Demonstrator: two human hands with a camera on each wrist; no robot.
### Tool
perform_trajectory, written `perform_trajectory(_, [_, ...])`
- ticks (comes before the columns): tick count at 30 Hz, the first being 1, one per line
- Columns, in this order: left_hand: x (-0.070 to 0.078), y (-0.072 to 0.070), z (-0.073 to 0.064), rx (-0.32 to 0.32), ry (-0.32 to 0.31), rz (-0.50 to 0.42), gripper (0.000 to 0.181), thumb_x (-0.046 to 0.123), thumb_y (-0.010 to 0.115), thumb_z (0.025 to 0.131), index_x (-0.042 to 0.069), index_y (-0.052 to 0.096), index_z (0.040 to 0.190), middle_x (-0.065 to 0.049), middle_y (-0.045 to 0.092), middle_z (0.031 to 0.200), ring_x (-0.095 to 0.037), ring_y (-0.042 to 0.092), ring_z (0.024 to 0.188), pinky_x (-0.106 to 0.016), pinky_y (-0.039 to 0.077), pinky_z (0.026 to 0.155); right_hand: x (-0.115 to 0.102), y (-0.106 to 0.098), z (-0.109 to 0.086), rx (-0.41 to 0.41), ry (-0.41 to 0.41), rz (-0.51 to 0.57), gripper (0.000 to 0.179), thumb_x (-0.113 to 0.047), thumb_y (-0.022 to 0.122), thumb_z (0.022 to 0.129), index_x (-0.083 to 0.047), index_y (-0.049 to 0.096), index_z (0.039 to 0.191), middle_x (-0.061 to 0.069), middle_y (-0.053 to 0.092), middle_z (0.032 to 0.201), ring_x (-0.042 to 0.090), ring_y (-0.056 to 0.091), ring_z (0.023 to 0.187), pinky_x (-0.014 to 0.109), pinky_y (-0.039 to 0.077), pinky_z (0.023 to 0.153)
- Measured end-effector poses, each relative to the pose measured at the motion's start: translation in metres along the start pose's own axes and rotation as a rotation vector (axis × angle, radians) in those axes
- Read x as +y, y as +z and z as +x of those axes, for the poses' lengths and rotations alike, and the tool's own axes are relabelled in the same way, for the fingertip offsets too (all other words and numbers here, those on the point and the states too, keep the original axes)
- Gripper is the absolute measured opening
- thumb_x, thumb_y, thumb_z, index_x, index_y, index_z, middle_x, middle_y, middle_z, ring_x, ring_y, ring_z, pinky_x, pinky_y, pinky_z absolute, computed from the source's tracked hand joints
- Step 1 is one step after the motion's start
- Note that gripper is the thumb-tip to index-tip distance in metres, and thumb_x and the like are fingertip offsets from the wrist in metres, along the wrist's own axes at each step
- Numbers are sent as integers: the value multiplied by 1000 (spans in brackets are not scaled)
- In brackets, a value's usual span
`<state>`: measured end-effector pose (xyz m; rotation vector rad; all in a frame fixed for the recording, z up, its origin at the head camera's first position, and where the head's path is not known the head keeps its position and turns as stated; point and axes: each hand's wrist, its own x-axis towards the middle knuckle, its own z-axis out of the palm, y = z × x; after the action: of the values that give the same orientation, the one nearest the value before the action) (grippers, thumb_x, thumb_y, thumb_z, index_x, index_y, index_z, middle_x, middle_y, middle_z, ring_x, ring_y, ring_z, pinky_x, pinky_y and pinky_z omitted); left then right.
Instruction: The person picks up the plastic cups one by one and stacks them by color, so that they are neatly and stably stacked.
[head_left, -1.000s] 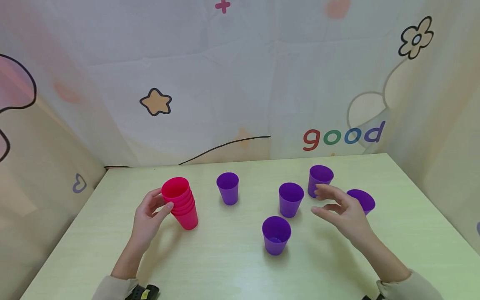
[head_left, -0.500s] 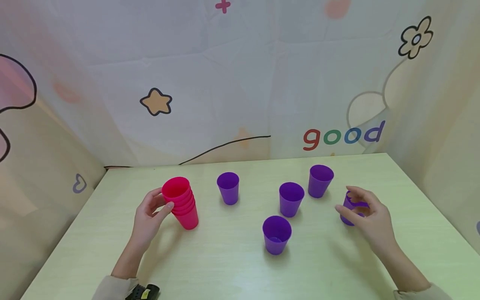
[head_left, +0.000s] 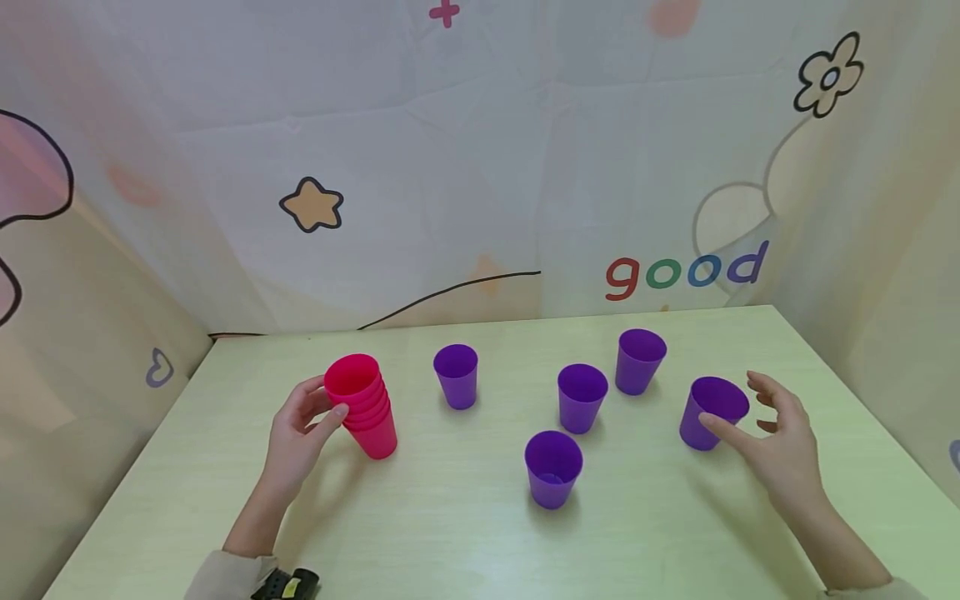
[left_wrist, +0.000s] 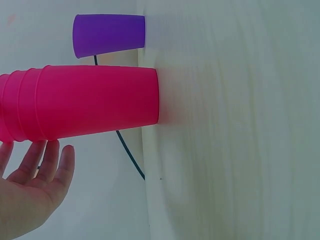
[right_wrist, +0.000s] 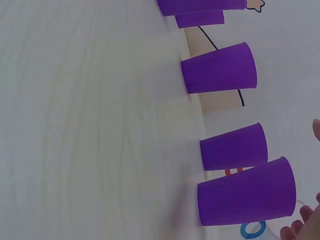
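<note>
Several pink cups (head_left: 377,425) are nested in one upright stack at the left. My left hand (head_left: 296,433) grips the stack near its top, thumb on the near side and fingers round the far side. The stack's base meets the tabletop in the left wrist view. At the far right of the group stands a purple cup (head_left: 691,423), upright and mouth up. Around it, spread wide, is my right hand (head_left: 787,458): the thumb overlaps the cup's front in the head view, the fingers stand off its right side. The right wrist view shows fingertips (right_wrist: 295,227) close by a cup's rim.
Other upright purple cups stand apart: one at back centre (head_left: 457,379), one mid-table (head_left: 579,404), one nearer me (head_left: 551,475) and one at back right (head_left: 640,362). A printed cloth (head_left: 480,167) hangs behind the pale table (head_left: 435,533).
My right hand has moved right, from beside the back-right cup to around the rightmost purple cup, which now shows more fully. The left hand and pink stack have stayed put.
</note>
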<state>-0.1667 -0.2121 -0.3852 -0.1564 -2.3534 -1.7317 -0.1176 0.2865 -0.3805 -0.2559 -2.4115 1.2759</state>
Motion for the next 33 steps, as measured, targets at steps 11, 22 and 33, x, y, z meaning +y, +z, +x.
perform_trajectory(11, [-4, -1, 0, 1, 8, -13, 43, 15, 58, 89, 8, 43, 129, 9, 53, 109, -9, 51, 100, -20, 47, 77, 11, 6, 13, -191, 161, 31, 95, -37, 68, 80, -1, 9, 144, 30, 22, 141, 45, 25, 123, 57, 30, 93])
perform_trajectory(22, [4, -4, -4, 58, 34, 78, 50, 15, 61, 87, 10, 40, 133, -9, 52, 120, -11, 51, 103, -18, 45, 78, 19, 13, 15, -156, 201, 26, 88, -40, 67, 80, 4, 20, 140, 28, 32, 136, 38, 33, 118, 30, 37, 84])
perform_trajectory(33, [27, 3, -20, 251, 400, 21, 37, -11, 58, 80, -7, 51, 115, -5, 57, 95, -11, 54, 87, -14, 45, 71, 21, 14, 10, -135, 99, 12, 74, -35, 69, 80, 2, 34, 134, 19, 44, 125, 8, 41, 99, 10, 37, 71])
